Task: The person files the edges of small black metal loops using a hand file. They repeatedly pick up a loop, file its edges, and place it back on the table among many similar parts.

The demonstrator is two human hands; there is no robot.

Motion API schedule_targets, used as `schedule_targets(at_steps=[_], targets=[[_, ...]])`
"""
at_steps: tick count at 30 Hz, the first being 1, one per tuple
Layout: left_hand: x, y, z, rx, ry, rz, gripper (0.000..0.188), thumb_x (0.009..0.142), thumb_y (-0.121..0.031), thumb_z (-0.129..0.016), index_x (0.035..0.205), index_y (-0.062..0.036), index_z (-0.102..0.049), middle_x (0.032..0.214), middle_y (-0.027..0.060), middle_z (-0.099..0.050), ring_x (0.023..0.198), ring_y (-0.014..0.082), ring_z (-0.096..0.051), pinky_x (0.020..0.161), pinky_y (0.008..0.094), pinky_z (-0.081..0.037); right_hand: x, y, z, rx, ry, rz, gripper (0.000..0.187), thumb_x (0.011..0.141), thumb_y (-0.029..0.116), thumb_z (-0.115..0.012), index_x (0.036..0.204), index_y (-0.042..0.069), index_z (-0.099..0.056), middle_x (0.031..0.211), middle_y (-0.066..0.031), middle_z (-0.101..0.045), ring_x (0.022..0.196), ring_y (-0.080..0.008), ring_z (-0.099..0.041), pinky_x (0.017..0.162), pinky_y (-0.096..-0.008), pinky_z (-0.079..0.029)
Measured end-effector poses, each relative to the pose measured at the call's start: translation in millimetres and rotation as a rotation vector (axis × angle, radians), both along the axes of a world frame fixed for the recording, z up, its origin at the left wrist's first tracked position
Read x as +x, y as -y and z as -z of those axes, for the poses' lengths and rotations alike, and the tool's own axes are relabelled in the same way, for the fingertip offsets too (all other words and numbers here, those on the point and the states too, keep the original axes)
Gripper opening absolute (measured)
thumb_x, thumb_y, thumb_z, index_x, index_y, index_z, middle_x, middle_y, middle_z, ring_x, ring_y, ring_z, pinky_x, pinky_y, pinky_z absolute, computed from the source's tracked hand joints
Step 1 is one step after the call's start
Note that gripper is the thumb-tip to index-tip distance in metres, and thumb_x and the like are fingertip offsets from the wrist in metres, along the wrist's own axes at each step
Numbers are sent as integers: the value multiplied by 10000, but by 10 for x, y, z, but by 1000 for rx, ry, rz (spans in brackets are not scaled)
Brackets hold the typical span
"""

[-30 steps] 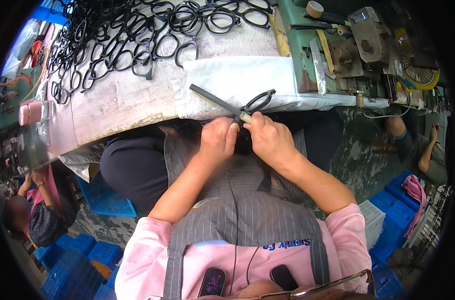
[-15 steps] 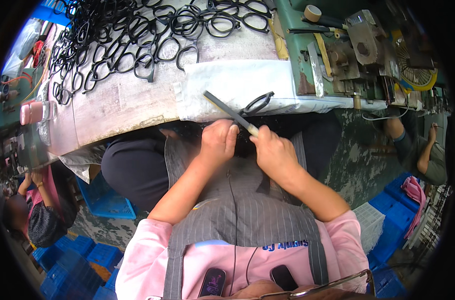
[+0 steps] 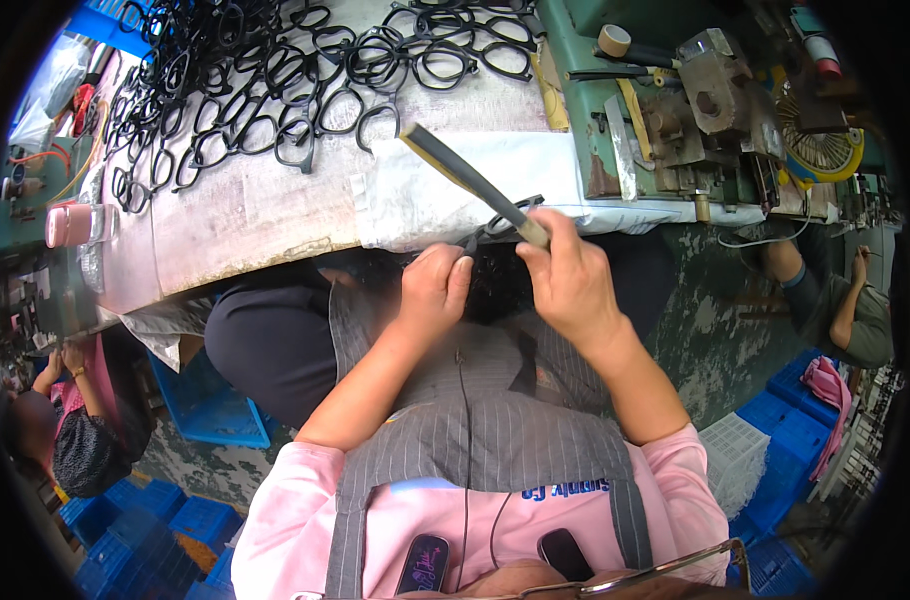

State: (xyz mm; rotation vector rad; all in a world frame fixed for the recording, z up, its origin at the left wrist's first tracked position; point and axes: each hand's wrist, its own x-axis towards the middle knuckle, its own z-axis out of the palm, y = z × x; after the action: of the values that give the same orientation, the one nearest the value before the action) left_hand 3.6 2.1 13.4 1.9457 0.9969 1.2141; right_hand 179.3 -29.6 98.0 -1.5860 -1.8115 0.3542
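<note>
My right hand [image 3: 572, 282] is closing its fingers around a flat file [image 3: 472, 184], its blade pointing to ten o'clock. My left hand [image 3: 433, 292] is gripping tight a black eyeglass frame [image 3: 497, 226] at the table edge [image 3: 275, 255]. More black frames [image 3: 275, 70] are lying at eleven o'clock.

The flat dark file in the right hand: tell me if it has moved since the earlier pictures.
Yes. The flat dark file has pushed forward, its tip farther over the white cloth.

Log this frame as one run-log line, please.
left hand: holds black eyeglass frame | right hand: grips flat file, angled over frame | bench: many black frames
</note>
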Motion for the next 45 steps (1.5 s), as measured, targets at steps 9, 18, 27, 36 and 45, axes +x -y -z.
schedule_targets(at_steps=[9, 18, 27, 36, 45], targets=[[-9, -34, -307, 184, 64, -443, 131, 780, -91, -702, 860, -39, -612, 885, 97, -556, 892, 277, -505, 800, 371, -409, -53, 117, 214, -444, -605, 273, 180, 934, 189, -594, 964, 29, -517, 624, -80, -564, 484, -204, -546, 442, -322, -420], [153, 209, -276, -491, 140, -39, 225, 944, -197, -554, 975, -4, -667, 993, 128, -629, 951, 270, -549, 828, 353, -444, -525, 265, 209, -895, -1663, 250, 186, 998, 276, -497, 1054, 100, -515, 588, 59, -340, 427, -34, -282, 379, -186, -242], [170, 270, -93, -614, 168, -99, 210, 974, -130, -494, 830, 0, -573, 775, 91, -618, 738, 214, -572, 711, 333, -456, -191, 353, 345, -576, -1284, 258, 351, 1024, 342, -412, 1037, 13, -535, 632, 19, -422, 474, -47, -364, 416, -208, -297], [170, 187, 137, -197, -3, 58, 150, 953, -94, -514, 848, -2, -566, 747, 115, -569, 630, 277, -543, 588, 332, -453, 16, 258, 276, -228, 32, -57, 204, 924, 198, -575, 859, 20, -500, 695, -181, -599, 597, -386, -599, 521, -436, -479], [199, 146, 218, -88, -6, 16, 192, 873, -115, -605, 724, -10, -543, 645, 138, -478, 601, 338, -478, 571, 409, -408, -26, 350, 282, -537, 220, 2, 242, 923, 214, -556, 845, 10, -452, 652, -226, -604, 565, -409, -608, 495, -490, -488]])
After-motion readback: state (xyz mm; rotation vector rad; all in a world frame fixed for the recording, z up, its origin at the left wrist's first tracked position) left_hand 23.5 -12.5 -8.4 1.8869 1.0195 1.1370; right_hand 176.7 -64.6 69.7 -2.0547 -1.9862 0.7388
